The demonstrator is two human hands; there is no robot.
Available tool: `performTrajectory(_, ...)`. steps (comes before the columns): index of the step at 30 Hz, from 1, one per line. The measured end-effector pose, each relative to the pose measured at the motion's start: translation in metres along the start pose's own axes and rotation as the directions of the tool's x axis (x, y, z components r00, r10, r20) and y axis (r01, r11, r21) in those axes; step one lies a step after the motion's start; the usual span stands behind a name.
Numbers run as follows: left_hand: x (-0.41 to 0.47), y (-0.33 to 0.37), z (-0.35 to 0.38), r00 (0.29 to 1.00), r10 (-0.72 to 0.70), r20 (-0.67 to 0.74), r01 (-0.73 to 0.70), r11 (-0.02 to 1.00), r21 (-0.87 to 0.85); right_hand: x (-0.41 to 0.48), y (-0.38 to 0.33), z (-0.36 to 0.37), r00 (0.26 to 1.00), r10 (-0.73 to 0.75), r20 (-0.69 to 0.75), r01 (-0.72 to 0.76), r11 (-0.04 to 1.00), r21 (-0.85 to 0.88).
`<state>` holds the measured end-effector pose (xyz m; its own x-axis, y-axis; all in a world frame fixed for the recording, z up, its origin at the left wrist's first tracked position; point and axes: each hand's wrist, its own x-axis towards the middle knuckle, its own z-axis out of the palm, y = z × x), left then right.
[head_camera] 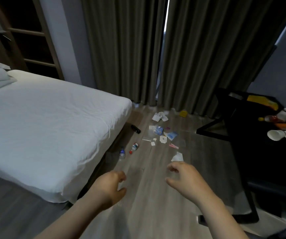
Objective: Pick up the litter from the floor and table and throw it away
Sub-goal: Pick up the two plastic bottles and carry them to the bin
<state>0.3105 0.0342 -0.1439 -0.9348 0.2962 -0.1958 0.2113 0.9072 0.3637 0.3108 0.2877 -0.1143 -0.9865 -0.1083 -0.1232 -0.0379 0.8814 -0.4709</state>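
White scraps of paper and plastic litter the wood-look floor (156, 195) between a made bed (49, 121) and a black worktop (268, 152), with both of a person's hands held out above the boards, fingers loosely curled and apart, gripping nothing. The left hand (108, 187) hangs at 7 o'clock of the mess, the right hand (185, 180) at 5 o'clock, just short of a crumpled tissue (177, 156). That tissue looks feather-light and soft, best pinched at its raised fold. At 10 o'clock from the left hand lie two small bottles, a clear bottle (122, 153) and a red-capped bottle (134, 147); they would likely be light, smooth and prone to roll, so a wrap around the body seems safest. Flat wrappers (156, 131) farther off, at 12 o'clock, may need a fingernail under an edge. On the worktop at 2 o'clock a tipped paper cup (275, 134) should crush easily if squeezed.
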Motion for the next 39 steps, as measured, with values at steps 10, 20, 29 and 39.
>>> performTrajectory(10,0.137,-0.046,-0.002,0.998,-0.026,0.049,0.028,0.999,-0.045,0.153,0.026,0.006,0.997,0.012,0.082,-0.015,0.999,0.030)
performTrajectory(20,0.297,-0.134,-0.030,0.988,-0.066,0.139,0.075,0.995,-0.063,0.321,0.010,0.023,0.986,0.101,0.133,-0.108,0.993,0.047)
performTrajectory(29,0.402,-0.165,-0.039,0.972,-0.095,0.214,0.109,0.992,-0.057,0.437,0.028,0.033,0.962,0.146,0.232,-0.167,0.984,0.070)
performTrajectory(39,0.537,-0.169,-0.014,0.937,-0.252,0.241,0.279,0.957,-0.084,0.599,0.103,0.047,0.914,0.053,0.402,-0.075,0.996,0.038)
